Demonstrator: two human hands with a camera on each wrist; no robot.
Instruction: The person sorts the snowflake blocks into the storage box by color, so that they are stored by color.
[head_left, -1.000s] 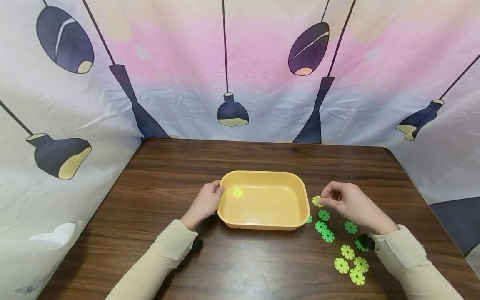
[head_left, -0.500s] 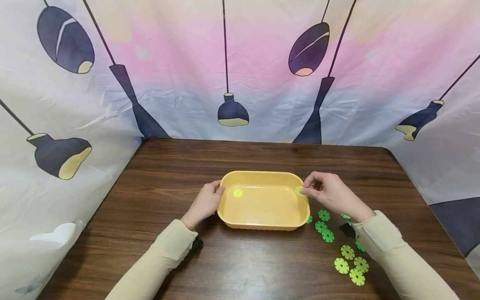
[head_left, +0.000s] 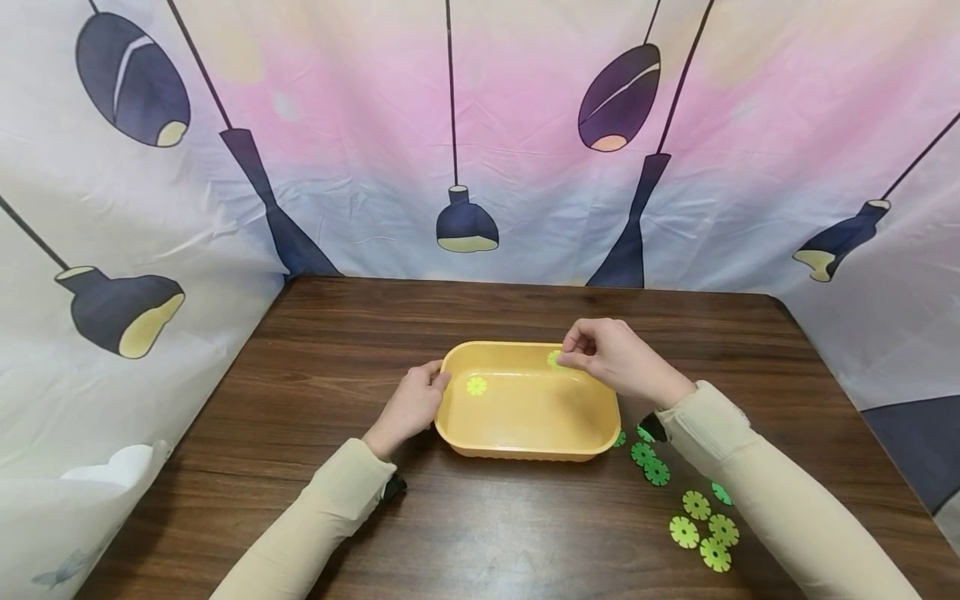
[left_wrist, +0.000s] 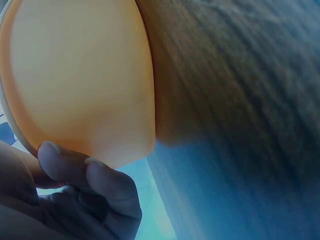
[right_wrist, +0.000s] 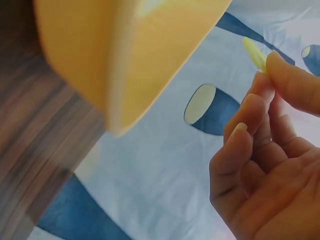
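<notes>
A yellow plastic tray [head_left: 525, 417] with rounded corners stands on the table. My left hand [head_left: 411, 408] grips its left end, thumb at the rim and fingers against the outer wall [left_wrist: 80, 90]. Inside, towards the left, lies one yellow notched disc [head_left: 476, 386]. Over the tray's far right part, my right hand [head_left: 618, 360] pinches another yellow notched disc [head_left: 554, 358] between thumb and fingertips. The right wrist view shows that pinched disc [right_wrist: 255, 54] nearly edge-on, above the tray rim.
Right of the tray lie green notched discs [head_left: 657, 473], one partly behind the tray's right edge. Several yellow-green discs [head_left: 685, 532] form a cluster nearer the front, beside my right sleeve [head_left: 772, 467]. A lamp-patterned cloth [head_left: 360, 217] hangs behind the brown table [head_left: 360, 321].
My right hand has carried the pinched yellow disc left and away from me, from the table beside the tray to above its far right part. The left hand has stayed in place.
</notes>
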